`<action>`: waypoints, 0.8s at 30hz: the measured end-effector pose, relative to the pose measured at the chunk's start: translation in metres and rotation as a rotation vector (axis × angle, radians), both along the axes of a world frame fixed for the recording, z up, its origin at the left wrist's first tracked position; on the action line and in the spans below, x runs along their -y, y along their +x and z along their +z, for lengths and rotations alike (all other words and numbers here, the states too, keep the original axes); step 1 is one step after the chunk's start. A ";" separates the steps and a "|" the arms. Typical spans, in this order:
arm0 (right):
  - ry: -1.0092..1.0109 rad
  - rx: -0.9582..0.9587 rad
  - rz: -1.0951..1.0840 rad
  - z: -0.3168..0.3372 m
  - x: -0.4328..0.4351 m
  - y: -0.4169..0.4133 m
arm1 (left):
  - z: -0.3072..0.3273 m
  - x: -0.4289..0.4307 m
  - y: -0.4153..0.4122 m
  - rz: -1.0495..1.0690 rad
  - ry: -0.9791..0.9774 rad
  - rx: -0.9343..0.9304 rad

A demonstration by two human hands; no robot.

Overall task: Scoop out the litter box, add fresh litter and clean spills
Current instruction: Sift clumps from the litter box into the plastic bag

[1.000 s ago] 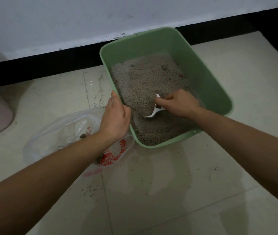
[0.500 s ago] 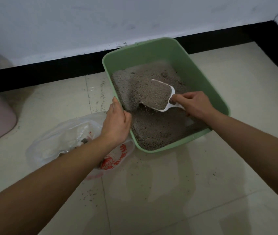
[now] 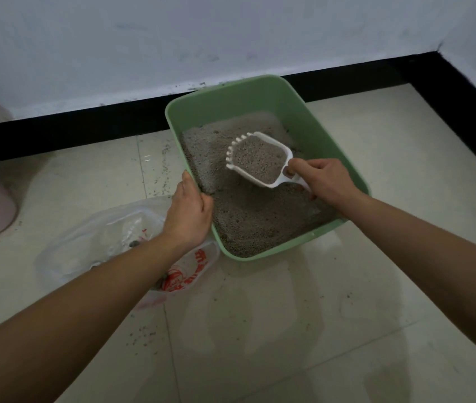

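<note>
— Over the middle of the green litter box (image 3: pixel 231 112), our right hand (image 3: pixel 326 184) has its grip curled round the handle of the white scoop (image 3: pixel 273 185). The scoop sits roughly level, heaped with grey litter (image 3: pixel 260 161).

— And our left hand (image 3: pixel 190 213)?

— Its grip is wrapped over the box's left rim, steadying it (we can't tell how hard).

— So how do we sift well?

— We'd shake gently and low, so loose litter falls back into the box and only clumps remain. Then we'd carry the scoop level to the plastic bag (image 3: pixel 100 237), which lies just beside the box on the floor (image 3: pixel 289 315). Spilled grains (image 3: pixel 140 337) already lie scattered there.
</note>
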State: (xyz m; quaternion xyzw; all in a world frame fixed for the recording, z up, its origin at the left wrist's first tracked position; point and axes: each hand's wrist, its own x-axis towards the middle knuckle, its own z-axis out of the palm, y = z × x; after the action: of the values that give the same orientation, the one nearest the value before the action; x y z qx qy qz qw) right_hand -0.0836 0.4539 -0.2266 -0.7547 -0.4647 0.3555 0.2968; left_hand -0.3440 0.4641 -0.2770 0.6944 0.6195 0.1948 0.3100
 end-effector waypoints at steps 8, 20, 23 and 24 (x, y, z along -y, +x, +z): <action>-0.015 0.050 0.026 0.001 0.003 -0.004 | -0.001 0.000 0.000 -0.011 -0.010 -0.013; -0.024 0.076 0.054 0.001 0.010 -0.014 | 0.002 -0.001 0.001 -0.004 -0.027 0.007; 0.001 0.009 0.017 0.003 0.008 -0.015 | 0.003 -0.001 0.000 -0.008 -0.027 0.007; -0.005 0.016 0.022 0.004 0.008 -0.015 | 0.003 -0.001 0.000 -0.003 -0.030 0.009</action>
State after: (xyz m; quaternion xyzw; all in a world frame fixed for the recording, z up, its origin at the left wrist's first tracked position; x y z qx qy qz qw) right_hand -0.0988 0.4463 -0.2230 -0.7531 -0.4744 0.3538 0.2873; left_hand -0.3437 0.4653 -0.2742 0.6897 0.6200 0.1881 0.3233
